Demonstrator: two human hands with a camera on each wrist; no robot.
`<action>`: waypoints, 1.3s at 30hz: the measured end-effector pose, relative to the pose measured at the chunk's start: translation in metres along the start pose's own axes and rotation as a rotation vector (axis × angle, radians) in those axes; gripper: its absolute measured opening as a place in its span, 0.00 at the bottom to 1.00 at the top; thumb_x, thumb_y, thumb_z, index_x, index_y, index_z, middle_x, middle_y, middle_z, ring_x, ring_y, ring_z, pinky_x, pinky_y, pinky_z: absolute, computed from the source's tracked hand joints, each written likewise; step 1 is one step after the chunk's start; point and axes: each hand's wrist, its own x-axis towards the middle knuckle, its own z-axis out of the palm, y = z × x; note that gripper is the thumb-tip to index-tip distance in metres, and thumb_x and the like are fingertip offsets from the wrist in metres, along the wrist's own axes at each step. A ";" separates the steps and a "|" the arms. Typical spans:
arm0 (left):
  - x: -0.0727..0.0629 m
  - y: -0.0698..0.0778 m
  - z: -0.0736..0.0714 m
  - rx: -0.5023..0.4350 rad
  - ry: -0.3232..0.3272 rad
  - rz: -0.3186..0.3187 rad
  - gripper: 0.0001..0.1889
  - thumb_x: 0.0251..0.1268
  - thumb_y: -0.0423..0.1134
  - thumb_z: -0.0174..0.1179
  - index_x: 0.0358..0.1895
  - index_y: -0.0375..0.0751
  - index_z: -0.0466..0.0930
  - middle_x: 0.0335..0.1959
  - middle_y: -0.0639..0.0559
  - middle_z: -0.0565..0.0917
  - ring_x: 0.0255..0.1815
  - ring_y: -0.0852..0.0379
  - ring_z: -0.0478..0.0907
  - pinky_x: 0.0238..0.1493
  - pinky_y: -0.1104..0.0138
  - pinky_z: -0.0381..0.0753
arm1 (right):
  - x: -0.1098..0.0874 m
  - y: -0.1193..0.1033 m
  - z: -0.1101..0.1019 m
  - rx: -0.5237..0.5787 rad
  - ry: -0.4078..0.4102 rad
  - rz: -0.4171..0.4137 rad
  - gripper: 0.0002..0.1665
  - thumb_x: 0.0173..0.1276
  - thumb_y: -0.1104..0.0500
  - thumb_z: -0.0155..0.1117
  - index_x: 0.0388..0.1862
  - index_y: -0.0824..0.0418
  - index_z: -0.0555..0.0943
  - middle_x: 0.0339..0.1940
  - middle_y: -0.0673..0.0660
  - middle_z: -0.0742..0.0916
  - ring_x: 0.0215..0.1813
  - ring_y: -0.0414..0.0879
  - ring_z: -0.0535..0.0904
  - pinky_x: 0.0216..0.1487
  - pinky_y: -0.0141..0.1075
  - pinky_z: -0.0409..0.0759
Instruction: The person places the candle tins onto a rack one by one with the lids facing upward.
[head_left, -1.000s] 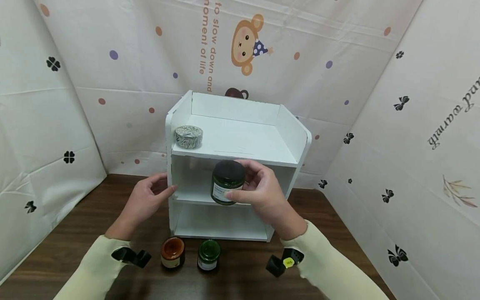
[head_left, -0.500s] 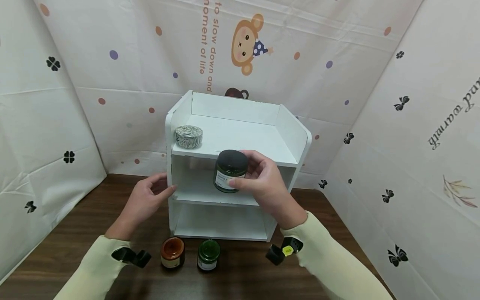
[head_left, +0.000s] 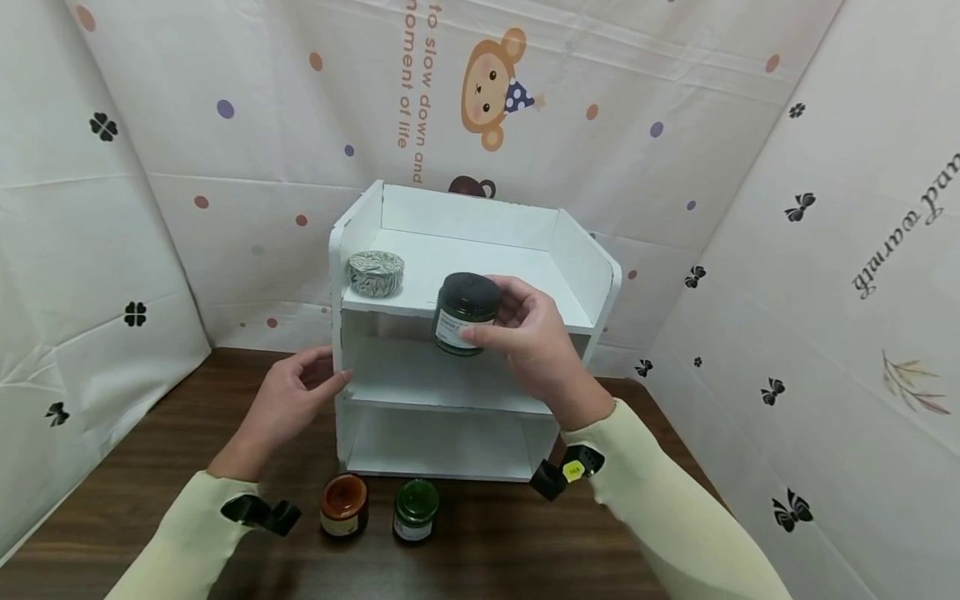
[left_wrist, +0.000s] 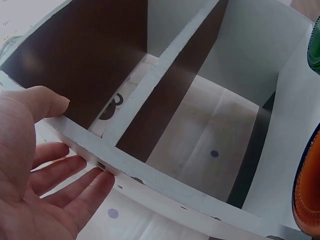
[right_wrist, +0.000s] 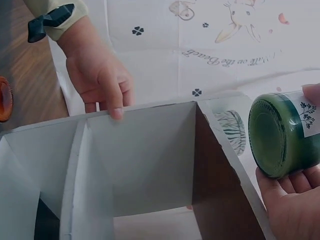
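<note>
My right hand grips a dark green candle jar with a black lid and a white label. It is held upright in front of the top board's front edge on the white shelf; its round base faces the right wrist camera. At the shelf's left side panel, my left hand has its thumb at the front edge and its fingers against the outer face. A round patterned tin sits at the left end of the top board.
On the dark wooden table, before the shelf, stand an amber jar and a smaller green jar. Printed white cloth hangs behind and on both sides.
My right hand has raised the candle jar from in front of the middle compartment to the top board's edge, shifting slightly right. My left hand stays at the side panel.
</note>
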 end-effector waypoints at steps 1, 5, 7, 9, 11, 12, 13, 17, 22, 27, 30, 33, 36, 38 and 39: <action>0.000 0.000 0.000 -0.002 -0.002 -0.001 0.31 0.73 0.53 0.62 0.72 0.38 0.72 0.65 0.35 0.80 0.64 0.37 0.80 0.61 0.43 0.82 | 0.001 0.000 0.000 0.003 0.002 0.000 0.34 0.56 0.75 0.68 0.64 0.69 0.75 0.57 0.57 0.84 0.55 0.45 0.81 0.58 0.31 0.82; 0.000 0.000 0.000 -0.008 -0.006 -0.002 0.31 0.73 0.52 0.62 0.72 0.38 0.72 0.65 0.35 0.80 0.64 0.37 0.80 0.61 0.43 0.82 | 0.005 -0.002 -0.001 0.007 0.005 0.009 0.34 0.56 0.75 0.68 0.64 0.69 0.75 0.58 0.59 0.84 0.56 0.45 0.81 0.58 0.31 0.83; 0.000 -0.001 0.000 -0.006 -0.005 -0.003 0.31 0.73 0.52 0.62 0.72 0.37 0.72 0.65 0.35 0.80 0.64 0.37 0.80 0.61 0.43 0.82 | 0.007 -0.003 -0.001 0.003 0.011 0.021 0.34 0.56 0.74 0.69 0.64 0.68 0.75 0.59 0.59 0.84 0.56 0.46 0.81 0.57 0.31 0.83; 0.000 -0.001 0.000 -0.004 -0.004 -0.004 0.31 0.73 0.52 0.62 0.72 0.37 0.72 0.64 0.35 0.81 0.63 0.37 0.80 0.61 0.44 0.82 | 0.010 -0.005 0.000 0.007 0.015 0.028 0.34 0.56 0.74 0.69 0.64 0.68 0.75 0.59 0.59 0.84 0.56 0.46 0.82 0.57 0.31 0.84; 0.000 -0.001 -0.001 -0.002 -0.004 -0.007 0.31 0.73 0.52 0.62 0.72 0.37 0.72 0.64 0.35 0.81 0.64 0.37 0.80 0.61 0.44 0.82 | 0.013 -0.006 0.000 0.013 0.021 0.036 0.34 0.57 0.74 0.69 0.64 0.68 0.75 0.58 0.59 0.84 0.55 0.45 0.82 0.56 0.31 0.84; 0.000 -0.001 -0.001 -0.002 -0.005 -0.009 0.31 0.74 0.52 0.62 0.72 0.37 0.72 0.64 0.35 0.80 0.64 0.37 0.80 0.61 0.43 0.82 | 0.014 -0.007 0.000 0.018 0.022 0.039 0.34 0.57 0.74 0.69 0.64 0.68 0.75 0.58 0.59 0.84 0.55 0.46 0.82 0.57 0.32 0.84; 0.000 0.000 -0.001 -0.001 -0.005 -0.011 0.31 0.74 0.52 0.62 0.72 0.37 0.72 0.64 0.35 0.80 0.64 0.37 0.80 0.61 0.43 0.82 | 0.015 -0.008 0.000 0.022 0.021 0.043 0.34 0.57 0.75 0.69 0.64 0.68 0.75 0.58 0.59 0.84 0.56 0.46 0.82 0.57 0.32 0.84; 0.000 0.000 -0.001 0.000 -0.004 -0.014 0.31 0.74 0.51 0.62 0.72 0.37 0.72 0.64 0.35 0.80 0.64 0.37 0.80 0.62 0.43 0.81 | 0.022 -0.009 0.000 0.018 0.021 0.059 0.33 0.58 0.74 0.69 0.65 0.67 0.75 0.59 0.60 0.84 0.56 0.46 0.83 0.58 0.32 0.84; 0.000 -0.001 -0.001 0.003 -0.001 -0.005 0.30 0.74 0.51 0.62 0.71 0.38 0.72 0.64 0.35 0.81 0.64 0.37 0.80 0.62 0.43 0.81 | 0.030 -0.010 -0.001 -0.011 0.007 0.082 0.33 0.57 0.75 0.70 0.64 0.66 0.75 0.61 0.62 0.84 0.56 0.47 0.83 0.58 0.31 0.84; 0.000 -0.002 -0.001 -0.004 -0.003 0.004 0.30 0.73 0.52 0.62 0.71 0.38 0.73 0.64 0.36 0.81 0.63 0.38 0.80 0.61 0.44 0.82 | 0.037 -0.009 -0.001 -0.016 -0.019 0.094 0.33 0.56 0.76 0.70 0.63 0.67 0.76 0.59 0.61 0.84 0.53 0.45 0.83 0.54 0.31 0.85; 0.000 -0.001 -0.001 -0.004 -0.001 0.004 0.30 0.73 0.52 0.62 0.71 0.38 0.73 0.64 0.36 0.81 0.64 0.38 0.80 0.62 0.44 0.81 | 0.041 -0.009 -0.001 -0.001 -0.025 0.089 0.33 0.55 0.77 0.70 0.62 0.68 0.76 0.57 0.61 0.85 0.51 0.44 0.84 0.52 0.31 0.85; 0.000 0.000 -0.001 -0.006 -0.001 0.002 0.30 0.73 0.52 0.62 0.71 0.38 0.73 0.64 0.36 0.81 0.64 0.38 0.80 0.62 0.44 0.81 | 0.045 -0.009 0.000 0.011 -0.020 0.092 0.33 0.56 0.77 0.69 0.63 0.69 0.76 0.57 0.61 0.85 0.51 0.44 0.83 0.52 0.30 0.85; 0.000 0.001 -0.001 -0.004 -0.001 0.001 0.30 0.73 0.51 0.63 0.71 0.38 0.73 0.64 0.35 0.81 0.64 0.38 0.80 0.62 0.44 0.81 | 0.049 -0.010 0.000 0.007 -0.013 0.108 0.35 0.57 0.76 0.70 0.65 0.67 0.76 0.59 0.62 0.85 0.53 0.45 0.83 0.54 0.30 0.85; 0.000 0.001 0.000 -0.002 0.000 -0.001 0.30 0.73 0.52 0.62 0.71 0.38 0.73 0.64 0.35 0.81 0.64 0.37 0.80 0.62 0.43 0.81 | 0.051 -0.011 0.000 0.005 -0.013 0.119 0.36 0.57 0.75 0.70 0.66 0.67 0.75 0.61 0.63 0.84 0.54 0.46 0.82 0.55 0.30 0.84; 0.000 0.001 0.000 0.000 0.001 -0.001 0.30 0.73 0.52 0.62 0.71 0.38 0.73 0.64 0.35 0.81 0.64 0.37 0.80 0.62 0.43 0.81 | 0.052 -0.011 0.000 0.001 -0.014 0.123 0.36 0.57 0.75 0.70 0.67 0.67 0.75 0.61 0.63 0.84 0.55 0.46 0.82 0.55 0.31 0.84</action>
